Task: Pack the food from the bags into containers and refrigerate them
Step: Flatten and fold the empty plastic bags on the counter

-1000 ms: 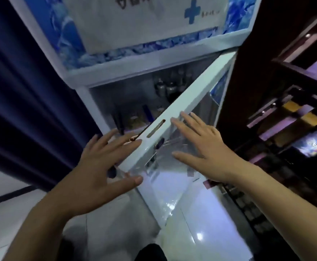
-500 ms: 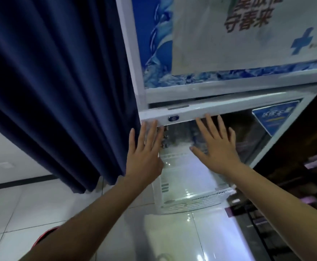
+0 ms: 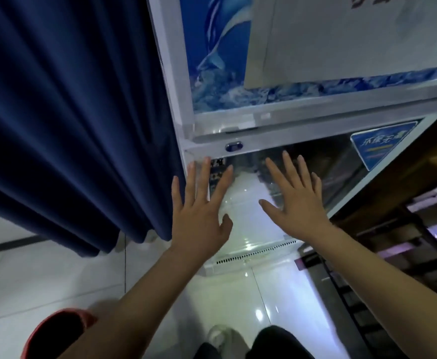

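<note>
Closed fridge door (image 3: pixel 248 203) blocks entry; curtain (image 3: pixel 69 112) crowds its left.

Left hand (image 3: pixel 201 203) and right hand (image 3: pixel 296 200) lie flat, fingers straight and spread, against the glass door (image 3: pixel 253 193) of the refrigerator (image 3: pixel 238 125). Door sits flush with the frame. Dark blue curtain (image 3: pixel 69 112) hangs just beside it, over white tiled floor (image 3: pixel 43 281).

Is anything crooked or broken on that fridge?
Nothing stands out. The glass door looks shut and straight in its frame, with the left hand and right hand flat against it. No spill or crack shows.
</note>
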A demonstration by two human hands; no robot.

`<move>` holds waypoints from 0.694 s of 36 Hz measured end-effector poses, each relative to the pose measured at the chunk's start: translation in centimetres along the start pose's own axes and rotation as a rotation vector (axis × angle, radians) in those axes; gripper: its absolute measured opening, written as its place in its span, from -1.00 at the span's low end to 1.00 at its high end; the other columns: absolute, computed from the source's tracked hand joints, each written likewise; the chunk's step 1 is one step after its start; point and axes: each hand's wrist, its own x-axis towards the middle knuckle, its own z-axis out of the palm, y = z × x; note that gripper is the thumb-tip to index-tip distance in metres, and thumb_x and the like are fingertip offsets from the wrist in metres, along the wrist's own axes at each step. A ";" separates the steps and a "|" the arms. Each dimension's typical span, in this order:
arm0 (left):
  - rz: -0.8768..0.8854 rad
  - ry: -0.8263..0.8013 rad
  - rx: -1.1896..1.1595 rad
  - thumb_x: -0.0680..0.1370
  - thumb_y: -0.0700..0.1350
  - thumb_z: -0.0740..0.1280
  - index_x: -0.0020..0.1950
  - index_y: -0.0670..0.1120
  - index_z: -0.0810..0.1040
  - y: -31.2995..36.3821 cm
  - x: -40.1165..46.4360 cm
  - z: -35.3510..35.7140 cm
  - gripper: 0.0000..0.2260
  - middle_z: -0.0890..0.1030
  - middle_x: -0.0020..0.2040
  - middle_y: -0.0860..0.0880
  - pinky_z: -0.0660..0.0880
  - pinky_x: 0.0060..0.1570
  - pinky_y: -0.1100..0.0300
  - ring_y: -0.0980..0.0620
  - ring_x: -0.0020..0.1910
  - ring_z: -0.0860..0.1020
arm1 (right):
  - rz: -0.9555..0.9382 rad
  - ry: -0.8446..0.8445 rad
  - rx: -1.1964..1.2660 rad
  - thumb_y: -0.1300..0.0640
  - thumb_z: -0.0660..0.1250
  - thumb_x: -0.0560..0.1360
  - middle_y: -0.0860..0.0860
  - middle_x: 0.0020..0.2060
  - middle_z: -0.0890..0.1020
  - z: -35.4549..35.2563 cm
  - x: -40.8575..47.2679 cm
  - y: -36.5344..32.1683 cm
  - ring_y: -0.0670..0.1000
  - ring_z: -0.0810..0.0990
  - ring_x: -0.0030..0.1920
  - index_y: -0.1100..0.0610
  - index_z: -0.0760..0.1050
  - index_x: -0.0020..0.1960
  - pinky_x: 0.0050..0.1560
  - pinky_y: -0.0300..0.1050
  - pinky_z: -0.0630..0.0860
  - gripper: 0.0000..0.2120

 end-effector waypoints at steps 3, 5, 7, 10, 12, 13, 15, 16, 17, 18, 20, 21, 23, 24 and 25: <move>-0.115 0.010 -0.151 0.47 0.09 0.35 0.66 0.11 0.02 0.9 -2.3 -0.7 -0.18 -0.11 0.68 -0.09 -0.15 0.57 -0.21 -0.17 0.64 -0.17 | -0.003 -0.067 0.114 -0.27 0.24 0.55 -0.13 0.61 -0.26 0.6 -2.0 -0.9 0.03 -0.31 0.60 -0.24 -0.10 0.61 0.51 0.30 -0.14 -0.24; -0.245 0.003 -0.231 0.48 0.11 0.32 0.66 0.14 0.00 1.3 -4.4 -0.9 -0.18 -0.13 0.68 -0.04 -0.18 0.57 -0.16 -0.12 0.64 -0.20 | 0.019 -0.147 0.190 -0.26 0.24 0.56 -0.16 0.60 -0.26 1.5 -3.5 -1.4 0.01 -0.29 0.60 -0.25 -0.06 0.61 0.52 0.28 -0.13 -0.27; -0.416 -0.036 -0.229 0.49 0.12 0.34 0.65 0.18 -0.05 1.4 -7.0 -0.5 -0.17 -0.18 0.67 0.00 -0.20 0.56 -0.12 -0.11 0.64 -0.21 | 0.016 -0.273 0.245 -0.26 0.24 0.56 -0.16 0.60 -0.23 3.0 -4.7 -1.8 0.01 -0.27 0.60 -0.26 -0.04 0.60 0.54 0.27 -0.11 -0.28; -0.702 -0.161 -0.170 0.53 0.10 0.38 0.63 0.21 -0.17 1.7 -11.6 -0.1 -0.13 -0.26 0.65 0.00 -0.20 0.55 -0.14 -0.13 0.63 -0.26 | -0.056 -0.463 0.284 -0.28 0.22 0.56 -0.14 0.62 -0.18 5.3 -6.6 -2.4 0.01 -0.26 0.60 -0.27 -0.04 0.59 0.54 0.24 -0.09 -0.30; -0.876 -0.238 -0.122 0.55 0.14 0.34 0.63 0.21 -0.23 2.6 -15.0 -0.4 -0.13 -0.31 0.65 -0.02 -0.21 0.56 -0.15 -0.14 0.61 -0.31 | -0.132 -0.566 0.325 -0.32 0.20 0.55 -0.17 0.62 -0.15 6.3 -8.0 -2.7 0.00 -0.24 0.60 -0.29 -0.03 0.58 0.54 0.23 -0.08 -0.31; -0.945 -0.261 -0.097 0.55 0.16 0.32 0.63 0.21 -0.24 3.3 -16.8 -0.7 -0.14 -0.31 0.64 -0.02 -0.21 0.56 -0.14 -0.14 0.61 -0.32 | -0.185 -0.607 0.340 -0.34 0.19 0.54 -0.18 0.62 -0.14 6.6 -8.7 -2.8 -0.01 -0.23 0.60 -0.31 -0.03 0.58 0.54 0.23 -0.07 -0.31; -1.059 -0.270 -0.070 0.55 0.19 0.32 0.62 0.24 -0.24 5.1 -20.2 -1.5 -0.14 -0.30 0.65 -0.02 -0.21 0.56 -0.11 -0.14 0.61 -0.31 | -0.308 -0.673 0.366 -0.37 0.16 0.51 -0.19 0.62 -0.11 7.0 -10.2 -3.3 -0.03 -0.21 0.60 -0.33 -0.04 0.56 0.53 0.24 -0.05 -0.31; -1.116 -0.271 -0.072 0.55 0.19 0.32 0.61 0.26 -0.25 6.2 -21.7 -2.0 -0.15 -0.31 0.65 -0.01 -0.20 0.57 -0.10 -0.13 0.61 -0.31 | -0.365 -0.704 0.375 -0.39 0.14 0.50 -0.20 0.61 -0.11 7.1 -10.8 -3.7 -0.04 -0.21 0.60 -0.35 -0.05 0.55 0.53 0.23 -0.05 -0.30; -1.172 -0.270 -0.079 0.56 0.19 0.32 0.59 0.29 -0.27 7.3 -23.2 -2.4 -0.15 -0.32 0.64 0.00 -0.19 0.58 -0.11 -0.12 0.61 -0.31 | -0.416 -0.736 0.380 -0.41 0.13 0.49 -0.21 0.61 -0.11 7.1 -11.4 -4.0 -0.05 -0.21 0.60 -0.36 -0.05 0.55 0.52 0.23 -0.05 -0.30; -1.225 -0.270 -0.081 0.56 0.19 0.32 0.56 0.31 -0.30 8.4 -24.6 -2.9 -0.14 -0.32 0.64 0.00 -0.17 0.58 -0.12 -0.13 0.61 -0.31 | -0.462 -0.763 0.384 -0.41 0.13 0.49 -0.22 0.61 -0.11 7.0 -12.0 -4.5 -0.06 -0.20 0.59 -0.36 -0.05 0.55 0.52 0.22 -0.05 -0.30; -1.326 -0.261 -0.072 0.56 0.19 0.32 0.49 0.32 -0.38 10.7 -27.2 -3.8 -0.13 -0.32 0.64 -0.01 -0.15 0.58 -0.12 -0.14 0.61 -0.31 | -0.541 -0.802 0.395 -0.41 0.14 0.49 -0.22 0.61 -0.08 6.7 -13.1 -5.3 -0.08 -0.18 0.59 -0.35 -0.03 0.55 0.52 0.19 -0.04 -0.31; -1.377 -0.246 -0.071 0.56 0.20 0.32 0.46 0.33 -0.39 11.8 -28.5 -4.2 -0.13 -0.33 0.64 -0.01 -0.16 0.58 -0.11 -0.14 0.61 -0.32 | -0.578 -0.819 0.406 -0.42 0.13 0.48 -0.22 0.61 -0.07 6.6 -13.6 -5.8 -0.09 -0.18 0.59 -0.36 -0.03 0.55 0.53 0.18 -0.03 -0.30; -1.467 -0.204 -0.069 0.55 0.22 0.32 0.42 0.40 -0.39 13.7 -31.0 -5.2 -0.15 -0.35 0.63 0.02 -0.16 0.59 -0.11 -0.11 0.60 -0.35 | -0.656 -0.851 0.425 -0.47 0.09 0.46 -0.22 0.61 -0.06 6.2 -14.8 -7.0 -0.10 -0.18 0.59 -0.38 -0.04 0.54 0.53 0.18 -0.01 -0.29; -1.502 -0.187 -0.064 0.55 0.23 0.32 0.42 0.42 -0.38 14.4 -32.2 -5.6 -0.15 -0.37 0.62 0.02 -0.15 0.59 -0.12 -0.09 0.60 -0.37 | -0.695 -0.859 0.423 -0.50 0.07 0.44 -0.23 0.61 -0.06 6.1 -15.4 -7.7 -0.10 -0.18 0.59 -0.38 -0.05 0.54 0.52 0.18 -0.01 -0.28; -1.539 -0.172 -0.057 0.55 0.23 0.33 0.43 0.41 -0.38 15.1 -33.3 -6.0 -0.15 -0.37 0.62 0.02 -0.14 0.59 -0.12 -0.08 0.59 -0.38 | -0.738 -0.864 0.416 -0.52 0.04 0.43 -0.24 0.61 -0.07 6.1 -16.1 -8.4 -0.11 -0.19 0.59 -0.38 -0.05 0.54 0.51 0.19 -0.02 -0.27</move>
